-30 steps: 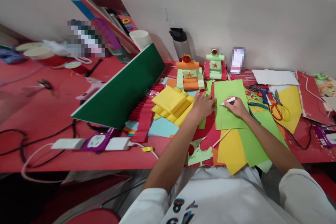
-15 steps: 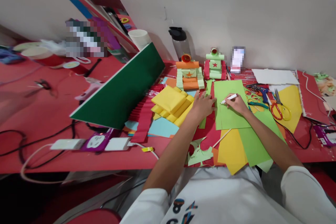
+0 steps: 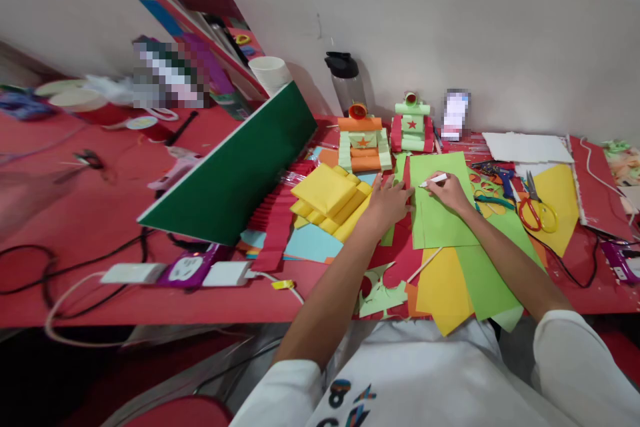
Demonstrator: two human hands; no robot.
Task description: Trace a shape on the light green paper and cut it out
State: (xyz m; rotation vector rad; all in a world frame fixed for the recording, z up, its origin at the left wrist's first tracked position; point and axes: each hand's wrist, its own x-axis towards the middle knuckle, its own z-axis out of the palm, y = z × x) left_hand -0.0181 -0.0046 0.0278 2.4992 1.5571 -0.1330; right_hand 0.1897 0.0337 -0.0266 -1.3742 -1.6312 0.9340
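Right hand [image 3: 453,192] grasps white pen [image 3: 434,180], tip pointing left onto green sheet [image 3: 443,230]. Sheet lies on table [image 3: 280,307], long axis front-to-back. Left hand [image 3: 391,203], fingers spread, grasps nothing, at sheet's left edge.

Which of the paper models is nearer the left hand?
The orange and green model; the red and green model stands to its right, farther from the left hand.
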